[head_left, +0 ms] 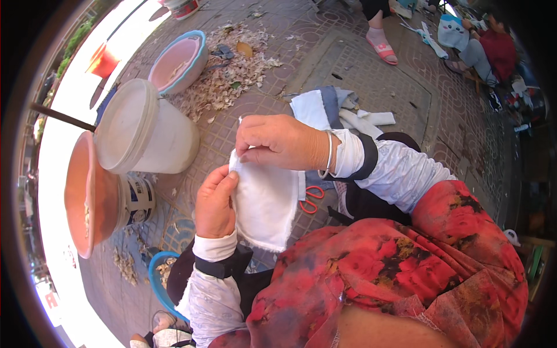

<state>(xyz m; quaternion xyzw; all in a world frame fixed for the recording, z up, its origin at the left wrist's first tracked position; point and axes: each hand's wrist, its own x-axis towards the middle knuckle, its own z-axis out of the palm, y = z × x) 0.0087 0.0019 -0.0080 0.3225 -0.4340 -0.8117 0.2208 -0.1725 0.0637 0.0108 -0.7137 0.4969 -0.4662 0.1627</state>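
Note:
My left hand pinches the left edge of a small piece of white cloth with frayed edges, held over my lap. My right hand, with a silver bangle at the wrist, grips the cloth's top edge between thumb and fingers. Both forearms wear white sleeves with black bands. Red-handled scissors lie on the paving just right of the cloth, partly hidden by it.
A white plastic bucket and an orange basin stand at left, a pink-and-blue basin behind them beside a pile of dry husks. White and blue cloth scraps lie ahead. Other people sit at the far right.

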